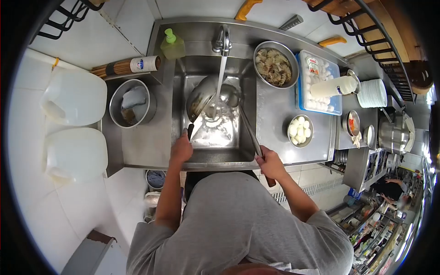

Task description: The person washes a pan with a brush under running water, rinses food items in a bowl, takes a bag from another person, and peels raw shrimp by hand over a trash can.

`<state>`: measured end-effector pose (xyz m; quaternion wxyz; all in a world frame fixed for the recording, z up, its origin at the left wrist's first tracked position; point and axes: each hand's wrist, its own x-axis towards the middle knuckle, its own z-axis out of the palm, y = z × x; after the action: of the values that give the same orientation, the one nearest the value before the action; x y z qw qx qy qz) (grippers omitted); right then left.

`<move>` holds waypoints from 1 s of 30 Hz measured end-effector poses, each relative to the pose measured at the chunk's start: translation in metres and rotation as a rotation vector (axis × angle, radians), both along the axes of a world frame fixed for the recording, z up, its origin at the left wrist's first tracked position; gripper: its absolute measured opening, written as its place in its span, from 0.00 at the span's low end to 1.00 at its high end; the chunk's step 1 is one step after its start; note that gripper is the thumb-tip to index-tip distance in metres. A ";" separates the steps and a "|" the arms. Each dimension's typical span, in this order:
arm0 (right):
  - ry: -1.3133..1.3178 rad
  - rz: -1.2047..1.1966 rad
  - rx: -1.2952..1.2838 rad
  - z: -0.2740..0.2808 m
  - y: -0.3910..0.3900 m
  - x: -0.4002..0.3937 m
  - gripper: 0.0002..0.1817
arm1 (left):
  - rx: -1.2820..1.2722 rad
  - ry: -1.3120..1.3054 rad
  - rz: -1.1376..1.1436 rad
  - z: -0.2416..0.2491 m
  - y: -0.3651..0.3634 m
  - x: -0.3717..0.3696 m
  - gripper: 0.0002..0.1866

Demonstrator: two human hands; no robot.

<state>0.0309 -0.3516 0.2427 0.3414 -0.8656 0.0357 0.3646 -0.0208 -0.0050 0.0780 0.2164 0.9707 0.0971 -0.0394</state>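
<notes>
My left hand (pixel 182 149) is closed around the dark handle of a wok (pixel 200 95), which is tilted on its side in the steel sink (pixel 183 158). Closed on the wooden grip of a long-handled ladle (pixel 248 123), my right hand (pixel 271 164) is over the sink's front right edge. The round bowl of the ladle lies beside the wok, near the falling water. From the faucet (pixel 222 41) a steady stream runs down between them, and the sink bottom shines with water.
Right of the sink are a bowl of shrimp (pixel 274 62), a bowl of white peeled pieces (pixel 300 131), a lidded plastic box (pixel 337 68) and stacked plates (pixel 372 93). A steel pot (pixel 114 107) and a soap bottle (pixel 173 46) stand left. Another person (pixel 389 189) is far right.
</notes>
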 end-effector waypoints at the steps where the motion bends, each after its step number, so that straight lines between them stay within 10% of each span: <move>1: 0.147 -0.147 0.183 -0.007 0.000 0.006 0.18 | -0.282 0.263 0.098 0.023 0.008 0.022 0.22; 5: 0.559 -0.485 0.657 -0.073 0.004 0.014 0.16 | -1.360 0.673 0.434 -0.018 0.012 0.040 0.11; 9: -0.033 0.232 0.257 -0.122 0.030 0.036 0.16 | -1.325 0.815 0.427 -0.056 0.004 0.036 0.15; 15: -0.743 -0.191 0.525 -0.109 0.127 0.250 0.16 | -1.266 0.951 0.482 -0.083 0.000 0.046 0.13; 30: -0.234 -0.423 0.826 -0.127 0.173 0.351 0.21 | -1.389 0.886 0.335 -0.049 -0.003 0.035 0.20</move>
<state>0.3818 -0.1784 0.1159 0.7255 -0.6663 0.0246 0.1707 0.0139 -0.0082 0.0287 0.7096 0.4845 0.2695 -0.4350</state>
